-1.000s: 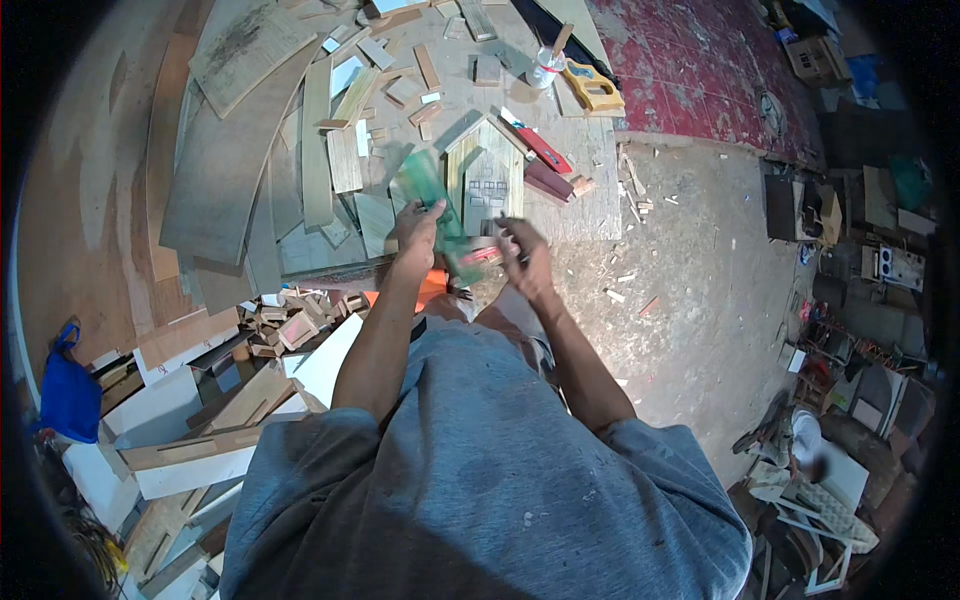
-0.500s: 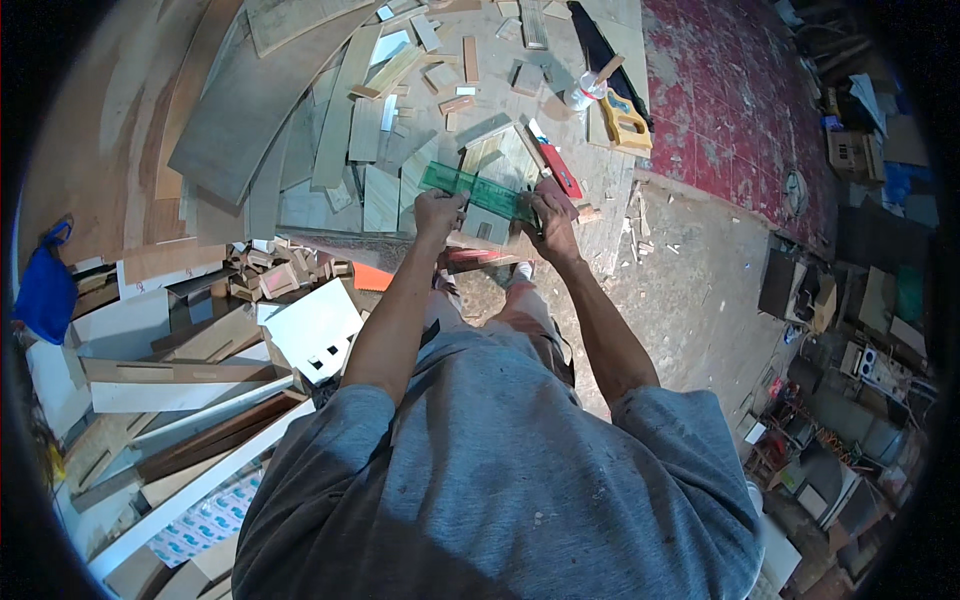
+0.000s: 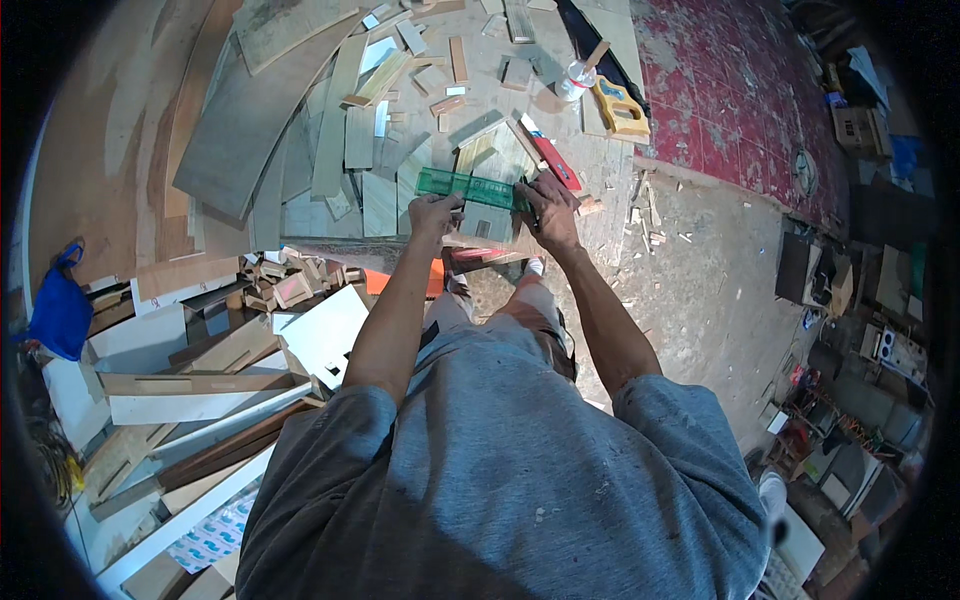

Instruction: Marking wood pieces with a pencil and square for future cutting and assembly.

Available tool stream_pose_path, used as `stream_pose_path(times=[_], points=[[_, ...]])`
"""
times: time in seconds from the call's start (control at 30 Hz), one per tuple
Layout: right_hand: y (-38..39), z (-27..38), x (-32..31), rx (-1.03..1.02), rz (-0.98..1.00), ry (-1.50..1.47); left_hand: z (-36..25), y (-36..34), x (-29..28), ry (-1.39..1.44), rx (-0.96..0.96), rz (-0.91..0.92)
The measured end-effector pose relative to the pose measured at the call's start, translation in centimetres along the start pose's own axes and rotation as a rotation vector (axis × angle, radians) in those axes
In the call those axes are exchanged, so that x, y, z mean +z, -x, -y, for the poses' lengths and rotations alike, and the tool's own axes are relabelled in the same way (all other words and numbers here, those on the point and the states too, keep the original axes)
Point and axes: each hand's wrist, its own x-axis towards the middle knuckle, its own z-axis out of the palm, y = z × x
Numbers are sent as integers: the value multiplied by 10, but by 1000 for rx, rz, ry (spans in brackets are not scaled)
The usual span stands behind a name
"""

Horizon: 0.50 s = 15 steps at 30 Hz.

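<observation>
A green see-through ruler [image 3: 470,186] lies flat across a small wooden board [image 3: 488,222] in front of me. My left hand [image 3: 433,213] presses on the ruler's left part. My right hand [image 3: 548,208] sits at the ruler's right end, fingers pinched as if on a thin marking tool, which is too small to make out. The board rests on a wooden piece above my knees.
Many wood offcuts and planks [image 3: 345,140] cover the floor ahead. A yellow hand saw [image 3: 620,108] and a red-handled tool [image 3: 553,160] lie beyond the board. White panels [image 3: 190,400] are stacked at left, with a blue bag [image 3: 62,310]. Boxes and clutter [image 3: 860,340] fill the right.
The ruler went from tilted up in my left hand to lying flat across the board. Both hands have moved forward onto it.
</observation>
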Motion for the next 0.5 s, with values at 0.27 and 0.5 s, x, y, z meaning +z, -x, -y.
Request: stream_pose_path(times=[0.27, 0.5], points=[[-8, 26, -24, 46, -40, -98, -10, 8, 8, 96, 93, 32], [4, -4, -8, -23, 41, 0, 9, 9, 4, 28, 47, -28]])
